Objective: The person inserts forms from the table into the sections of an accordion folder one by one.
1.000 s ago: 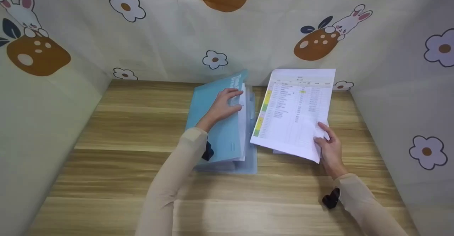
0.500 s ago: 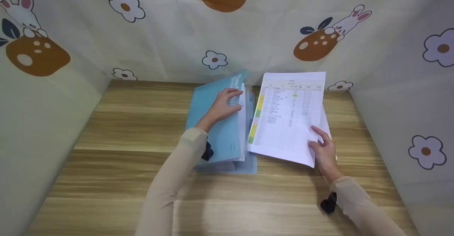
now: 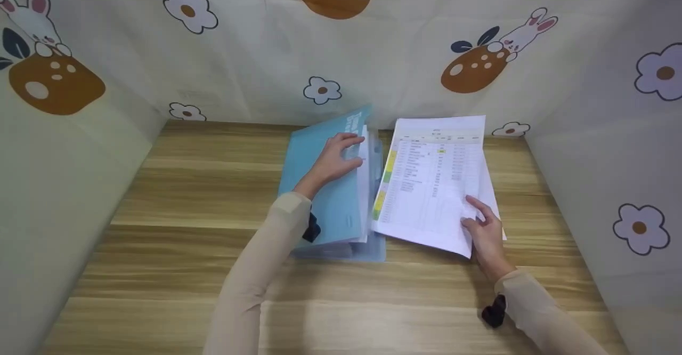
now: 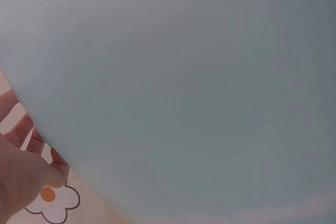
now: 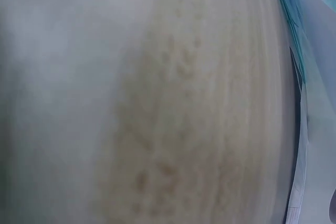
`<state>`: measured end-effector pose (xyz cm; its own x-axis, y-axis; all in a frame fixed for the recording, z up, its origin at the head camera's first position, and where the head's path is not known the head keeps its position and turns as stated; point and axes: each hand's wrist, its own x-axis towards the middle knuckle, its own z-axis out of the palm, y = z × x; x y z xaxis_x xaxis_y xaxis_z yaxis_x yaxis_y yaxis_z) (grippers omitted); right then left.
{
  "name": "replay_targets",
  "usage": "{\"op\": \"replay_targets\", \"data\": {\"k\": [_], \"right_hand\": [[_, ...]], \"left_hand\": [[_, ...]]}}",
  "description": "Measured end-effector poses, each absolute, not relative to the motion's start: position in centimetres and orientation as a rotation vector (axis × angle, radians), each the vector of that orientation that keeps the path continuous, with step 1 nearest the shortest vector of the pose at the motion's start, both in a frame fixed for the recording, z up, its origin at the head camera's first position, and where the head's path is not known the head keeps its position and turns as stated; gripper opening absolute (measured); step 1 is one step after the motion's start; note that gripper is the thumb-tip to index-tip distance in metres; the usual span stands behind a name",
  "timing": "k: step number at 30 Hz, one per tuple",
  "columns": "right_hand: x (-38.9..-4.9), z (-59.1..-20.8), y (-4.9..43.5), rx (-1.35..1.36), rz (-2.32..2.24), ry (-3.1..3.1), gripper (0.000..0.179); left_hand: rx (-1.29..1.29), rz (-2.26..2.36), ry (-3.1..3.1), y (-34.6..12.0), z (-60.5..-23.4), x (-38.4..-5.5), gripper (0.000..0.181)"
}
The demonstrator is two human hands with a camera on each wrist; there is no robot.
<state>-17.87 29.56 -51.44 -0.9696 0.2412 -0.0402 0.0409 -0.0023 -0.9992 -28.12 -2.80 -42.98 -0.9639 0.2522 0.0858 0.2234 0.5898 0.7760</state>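
Observation:
A light blue folder (image 3: 325, 184) stands partly raised on the table, papers and clear sleeves (image 3: 375, 248) showing along its right side. My left hand (image 3: 333, 159) holds it at the right edge, thumb and fingers spread there. In the left wrist view the pale cover (image 4: 184, 103) fills most of the picture, and the left hand (image 4: 26, 166) reaches its edge. My right hand (image 3: 486, 232) pinches a printed sheet of paper (image 3: 426, 206) by its lower right side. This sheet bears a table with yellow and green cells. Another white sheet (image 3: 489, 195) lies partly hidden beneath it.
The wood-grain table (image 3: 186, 227) is bounded at the back and sides by a cream curtain (image 3: 256, 67) with rabbit and flower prints. In the blurred right wrist view, the table (image 5: 210, 103) shows with blue folder edges (image 5: 294, 19) at right.
My right hand has brought the printed sheet left and toward me, lowering it beside the folder and uncovering more of the sheet beneath. My left hand has stayed put on the folder.

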Motion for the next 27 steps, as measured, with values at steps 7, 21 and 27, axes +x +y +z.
{"op": "replay_targets", "data": {"k": [7, 21, 27], "right_hand": [[-17.78, -51.34, 29.35, -0.317, 2.095, -2.182, 0.049], [-17.55, -51.39, 29.21, -0.328, 2.077, -2.202, 0.049], [-17.63, -51.25, 29.26, -0.271, 2.053, -2.274, 0.047]], "left_hand": [[0.403, 1.333, 2.761, -2.94, -42.88, -27.97, 0.051], [0.367, 1.361, 2.754, -2.77, -42.84, -27.80, 0.050], [0.383, 1.358, 2.755, -2.76, -42.79, -27.89, 0.050]]}}
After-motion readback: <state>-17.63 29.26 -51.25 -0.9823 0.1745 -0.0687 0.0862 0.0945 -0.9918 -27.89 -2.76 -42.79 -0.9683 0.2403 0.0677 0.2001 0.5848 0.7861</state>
